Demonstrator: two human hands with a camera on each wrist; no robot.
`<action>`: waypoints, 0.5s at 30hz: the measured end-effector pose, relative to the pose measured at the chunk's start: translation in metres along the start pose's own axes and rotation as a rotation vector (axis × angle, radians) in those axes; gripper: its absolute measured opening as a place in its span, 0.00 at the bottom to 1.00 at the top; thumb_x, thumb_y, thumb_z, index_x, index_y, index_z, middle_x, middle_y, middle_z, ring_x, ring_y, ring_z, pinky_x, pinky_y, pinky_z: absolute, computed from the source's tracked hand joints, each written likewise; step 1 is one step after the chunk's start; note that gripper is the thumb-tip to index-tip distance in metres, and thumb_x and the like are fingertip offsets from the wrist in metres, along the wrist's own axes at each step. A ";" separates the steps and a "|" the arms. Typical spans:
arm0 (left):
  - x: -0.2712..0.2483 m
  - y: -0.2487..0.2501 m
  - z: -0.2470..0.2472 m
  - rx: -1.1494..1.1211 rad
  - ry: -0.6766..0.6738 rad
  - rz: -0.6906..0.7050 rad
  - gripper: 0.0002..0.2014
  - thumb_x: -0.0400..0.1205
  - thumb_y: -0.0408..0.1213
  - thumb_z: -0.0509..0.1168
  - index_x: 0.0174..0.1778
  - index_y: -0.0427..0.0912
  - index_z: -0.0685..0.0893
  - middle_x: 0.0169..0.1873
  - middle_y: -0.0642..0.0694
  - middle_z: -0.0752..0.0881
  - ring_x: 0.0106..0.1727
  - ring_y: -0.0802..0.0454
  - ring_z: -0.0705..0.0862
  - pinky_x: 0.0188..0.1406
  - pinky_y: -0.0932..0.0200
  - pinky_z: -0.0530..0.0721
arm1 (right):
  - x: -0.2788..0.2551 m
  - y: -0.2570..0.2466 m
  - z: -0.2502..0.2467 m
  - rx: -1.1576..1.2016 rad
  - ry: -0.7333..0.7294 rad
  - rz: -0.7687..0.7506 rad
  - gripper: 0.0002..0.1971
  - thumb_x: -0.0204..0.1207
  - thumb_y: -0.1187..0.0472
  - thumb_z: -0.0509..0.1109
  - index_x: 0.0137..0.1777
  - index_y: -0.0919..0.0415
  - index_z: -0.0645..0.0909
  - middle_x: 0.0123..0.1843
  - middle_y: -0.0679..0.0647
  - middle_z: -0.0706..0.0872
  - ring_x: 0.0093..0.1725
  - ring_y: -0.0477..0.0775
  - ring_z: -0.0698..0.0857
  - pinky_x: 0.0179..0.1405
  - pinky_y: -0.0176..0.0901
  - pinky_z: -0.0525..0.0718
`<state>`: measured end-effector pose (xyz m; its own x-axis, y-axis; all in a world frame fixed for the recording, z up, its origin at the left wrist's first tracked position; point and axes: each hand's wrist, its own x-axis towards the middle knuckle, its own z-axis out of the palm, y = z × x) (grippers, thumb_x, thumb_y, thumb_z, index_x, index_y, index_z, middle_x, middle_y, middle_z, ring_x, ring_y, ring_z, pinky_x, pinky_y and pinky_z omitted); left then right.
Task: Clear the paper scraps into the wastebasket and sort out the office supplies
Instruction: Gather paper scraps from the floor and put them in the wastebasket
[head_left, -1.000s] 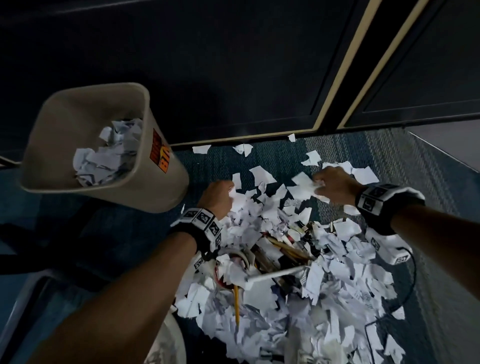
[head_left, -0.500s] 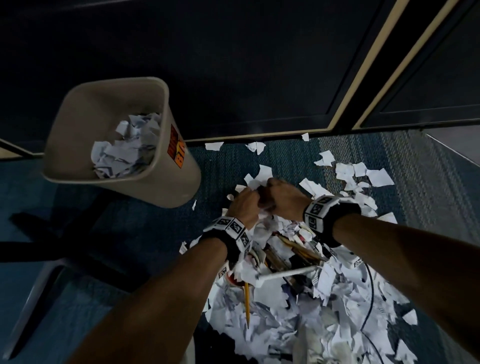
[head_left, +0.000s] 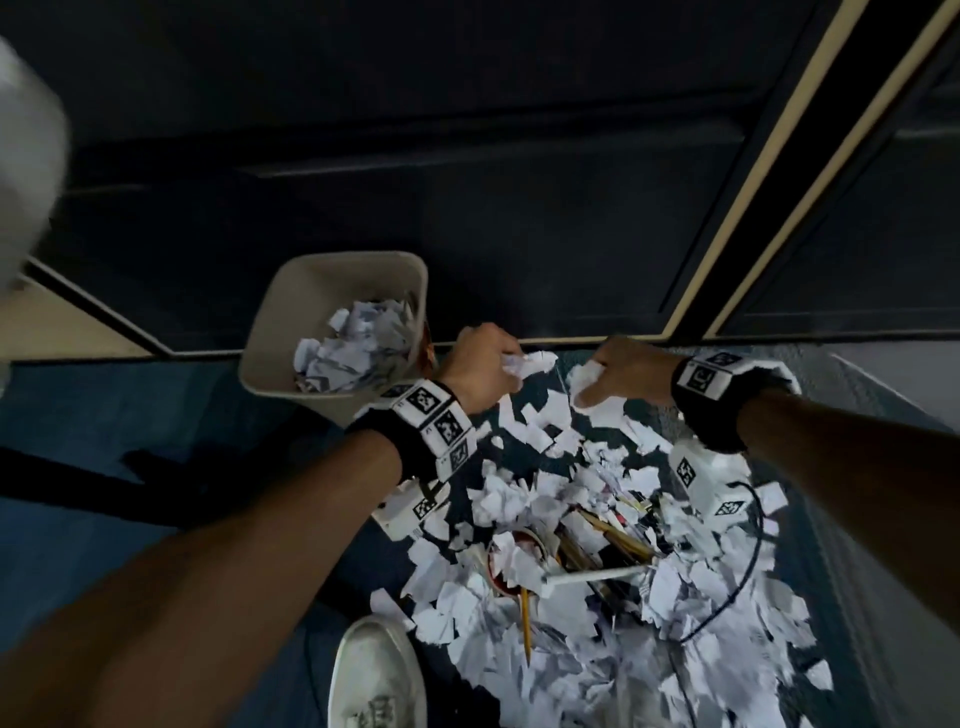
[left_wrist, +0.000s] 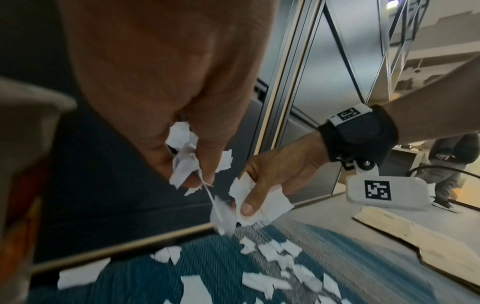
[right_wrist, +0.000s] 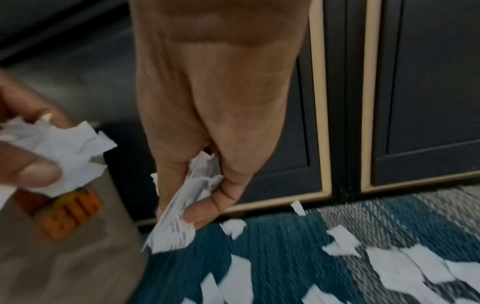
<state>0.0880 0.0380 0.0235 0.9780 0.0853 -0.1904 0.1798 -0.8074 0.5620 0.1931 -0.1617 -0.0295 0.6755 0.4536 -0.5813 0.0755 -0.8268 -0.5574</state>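
Note:
A beige wastebasket (head_left: 260, 364) with several scraps inside stands on the blue carpet against a dark cabinet. My left hand (head_left: 506, 364) is lifted just right of its rim and grips a bunch of paper scraps (head_left: 530, 361); the left wrist view shows the scraps (left_wrist: 185, 162) bunched in the curled fingers. My right hand (head_left: 587, 384) hovers beside it and pinches another bunch of scraps (head_left: 586, 373), which shows as printed scraps (right_wrist: 189, 191) in the right wrist view. A big heap of white scraps (head_left: 545, 649) covers the floor below, with pencils (head_left: 525, 623) and a white pen (head_left: 592, 577) half buried in it.
The dark cabinet doors (head_left: 519, 182) with pale trim close off the far side. My white shoe (head_left: 376, 675) stands at the heap's near left edge. A black cable (head_left: 753, 561) loops over the scraps on the right. A red-and-white round thing (head_left: 506, 571) lies in the heap.
Both hands met over the heap, gathered scraps, then lifted and drew apart near the basket's right side. The view swung, so the basket now sits closer to centre.

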 end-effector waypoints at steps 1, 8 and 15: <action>-0.003 0.006 -0.017 0.005 0.019 0.014 0.04 0.72 0.30 0.77 0.37 0.40 0.89 0.34 0.48 0.84 0.43 0.49 0.84 0.39 0.65 0.72 | -0.003 -0.011 -0.010 0.080 0.017 0.005 0.30 0.62 0.53 0.87 0.60 0.60 0.78 0.59 0.56 0.78 0.63 0.62 0.81 0.43 0.42 0.78; -0.025 -0.006 -0.117 -0.170 0.238 -0.089 0.07 0.72 0.26 0.78 0.44 0.36 0.90 0.37 0.45 0.85 0.40 0.54 0.82 0.38 0.64 0.75 | -0.035 -0.130 -0.044 0.422 -0.006 -0.113 0.24 0.65 0.72 0.84 0.61 0.74 0.83 0.57 0.67 0.89 0.58 0.66 0.88 0.60 0.59 0.88; -0.050 -0.071 -0.137 -0.272 0.556 -0.443 0.10 0.79 0.37 0.74 0.54 0.39 0.90 0.46 0.43 0.90 0.42 0.48 0.88 0.38 0.67 0.81 | -0.013 -0.224 0.022 0.711 0.244 -0.205 0.08 0.64 0.74 0.82 0.40 0.71 0.86 0.41 0.64 0.88 0.41 0.61 0.88 0.38 0.55 0.87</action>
<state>0.0407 0.1712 0.1038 0.7045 0.7079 -0.0512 0.5176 -0.4630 0.7195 0.1516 0.0251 0.0899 0.8474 0.4204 -0.3245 -0.2165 -0.2845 -0.9339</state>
